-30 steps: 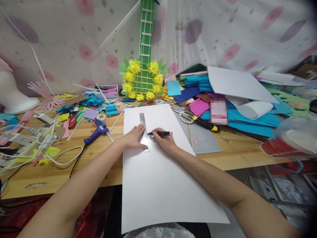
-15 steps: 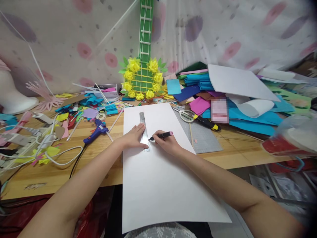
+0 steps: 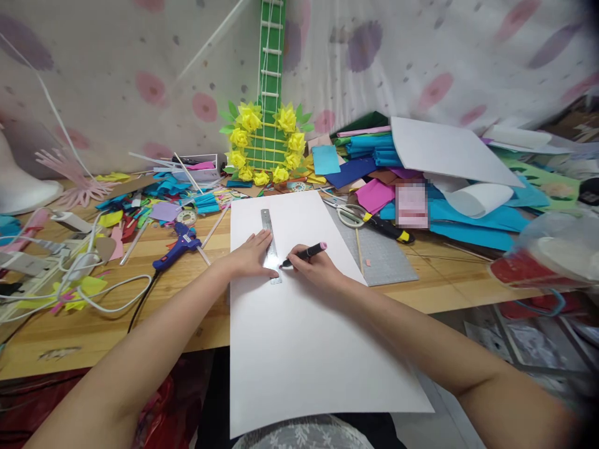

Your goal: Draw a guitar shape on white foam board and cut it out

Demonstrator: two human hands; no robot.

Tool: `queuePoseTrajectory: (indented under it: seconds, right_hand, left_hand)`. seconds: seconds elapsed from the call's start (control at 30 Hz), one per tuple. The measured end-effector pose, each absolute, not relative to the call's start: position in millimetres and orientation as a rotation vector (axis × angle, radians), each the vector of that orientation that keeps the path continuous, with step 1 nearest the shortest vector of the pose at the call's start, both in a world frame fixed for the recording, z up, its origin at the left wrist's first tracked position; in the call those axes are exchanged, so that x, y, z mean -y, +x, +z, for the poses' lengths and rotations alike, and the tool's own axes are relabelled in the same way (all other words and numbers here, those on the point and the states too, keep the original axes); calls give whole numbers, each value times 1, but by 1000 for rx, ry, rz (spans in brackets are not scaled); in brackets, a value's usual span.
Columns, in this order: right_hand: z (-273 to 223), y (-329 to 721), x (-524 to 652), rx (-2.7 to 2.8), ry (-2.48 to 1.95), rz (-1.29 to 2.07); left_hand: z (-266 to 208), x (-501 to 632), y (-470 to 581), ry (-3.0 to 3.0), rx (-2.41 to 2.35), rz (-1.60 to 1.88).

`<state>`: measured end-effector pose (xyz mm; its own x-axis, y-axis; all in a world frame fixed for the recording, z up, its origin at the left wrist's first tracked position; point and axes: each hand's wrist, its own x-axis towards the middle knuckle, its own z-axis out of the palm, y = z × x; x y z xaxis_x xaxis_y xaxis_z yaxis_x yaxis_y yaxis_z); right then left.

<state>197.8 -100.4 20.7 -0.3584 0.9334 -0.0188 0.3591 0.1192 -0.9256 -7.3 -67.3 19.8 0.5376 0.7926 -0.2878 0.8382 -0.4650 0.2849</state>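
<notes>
A large sheet of white paper (image 3: pixel 299 355) lies lengthwise before me, its near end hanging over the table's front edge. On it rests a metal ruler (image 3: pixel 266 219), tilted slightly. My left hand (image 3: pixel 251 254) lies over the ruler with fingers stretched out and thumb apart, pressing it to the paper; part of the ruler is hidden beneath. Pinched in my right hand (image 3: pixel 314 269) is a black marker with a pink end (image 3: pixel 311 251). Its tip is close to the ruler's right edge, near the lower end; whether it touches the paper I cannot tell.
Left of the paper lies a blue glue gun (image 3: pixel 176 246), with tangled white cables (image 3: pixel 84 274) beyond. Scissors (image 3: pixel 352 215) and a grey cutting mat (image 3: pixel 393 265) are at right. Behind stands a green guitar-shaped craft with yellow flowers (image 3: pixel 269 143). Coloured paper (image 3: pixel 491 218) is piled at back right.
The whole view has shifted slightly. Both hands, the ruler and the marker keep nearly the same places on the paper.
</notes>
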Motion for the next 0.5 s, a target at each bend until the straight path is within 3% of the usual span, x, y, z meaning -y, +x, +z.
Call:
queuePoseTrajectory:
  seconds: [0.5]
  right_hand:
    - [25,200,92,1784,-1243,1325]
  left_hand:
    - [21,67,-7,2398,-1326,-166]
